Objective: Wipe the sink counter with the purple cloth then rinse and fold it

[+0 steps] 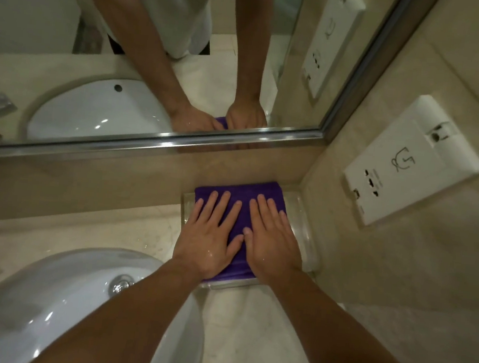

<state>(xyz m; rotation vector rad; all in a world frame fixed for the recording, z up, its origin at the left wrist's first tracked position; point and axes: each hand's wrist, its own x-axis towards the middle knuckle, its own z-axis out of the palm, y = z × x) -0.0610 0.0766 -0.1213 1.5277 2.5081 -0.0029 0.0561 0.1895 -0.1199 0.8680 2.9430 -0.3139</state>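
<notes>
Purple cloth (240,193) lay folded into a neat rectangle on a clear tray (306,237), which sat in the back right corner of the sink counter (128,229), close against the backsplash and the right wall. Both hands lay flat on top of the cloth, side by side. The left hand (209,238) covered the left half and the right hand (273,243) the right half. Their fingers were straight, slightly spread and pointed toward the backsplash, and they gripped nothing. The thumbs nearly met over the middle of the cloth. Water drops shone on the back of the left hand. A strip of cloth showed beyond the fingertips, and a narrow edge showed under the wrists at the tray's near rim.

The white sink (46,294) was set into the counter's left front part, with its metal drain (120,285) just left of the left forearm. A blurred grey fixture, too unclear to name, stood at the far left edge. A metal-framed mirror (178,139) ran above the backsplash and reflected both hands, the cloth and the basin. A white socket panel (409,162) was fixed to the right wall.
</notes>
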